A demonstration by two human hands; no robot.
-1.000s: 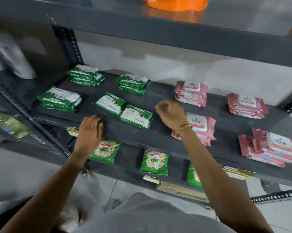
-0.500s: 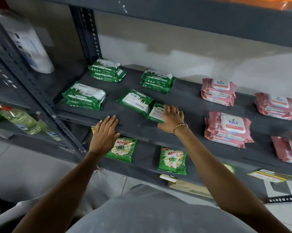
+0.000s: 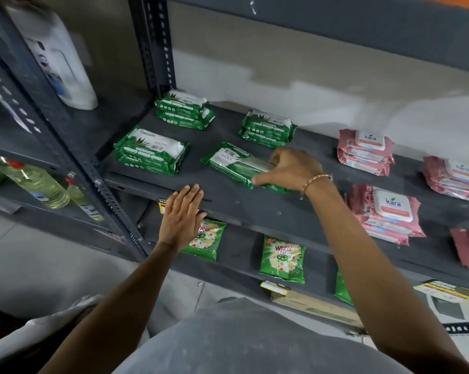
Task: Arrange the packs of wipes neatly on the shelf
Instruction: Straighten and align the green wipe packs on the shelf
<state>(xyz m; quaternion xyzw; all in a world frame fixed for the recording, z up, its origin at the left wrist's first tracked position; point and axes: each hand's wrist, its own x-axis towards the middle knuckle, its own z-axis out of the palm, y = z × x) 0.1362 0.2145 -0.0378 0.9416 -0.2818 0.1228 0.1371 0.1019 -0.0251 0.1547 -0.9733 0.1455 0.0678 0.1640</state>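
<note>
A person stands facing a dark grey metal shelf [image 3: 255, 209], seen from above over their grey shirt [image 3: 249, 341]. Their right hand [image 3: 290, 168], with a gold bracelet [image 3: 315, 180] on the wrist, is closed around the right end of a green pack of wipes [image 3: 236, 164] that lies at a slant near the middle of the shelf, thumb on its near edge and fingers curled over its far edge; whether a second pack lies under it cannot be made out. Their left hand [image 3: 183, 215] lies flat and open, fingers together, pressed on the near edge of the shelf, holding nothing. To the left of the held pack sits a stack of green Origami wipes [image 3: 151, 149]. Farther back are two more green stacks, one at the far left by the upright post [image 3: 184, 110] and one toward the middle [image 3: 267, 128]. On the right half of the shelf are pink Kara wipes: a far stack [image 3: 365, 151], a near stack [image 3: 387, 214], another stack at the right edge [image 3: 454, 178], and part of a pink pack at the near right corner [image 3: 468, 249]. On the shelf below lie green Wheel detergent sachets [image 3: 282, 259]. On the neighbouring rack to the left stand a white bottle [image 3: 58, 58] and bottles of yellow oil [image 3: 39, 184].
</note>
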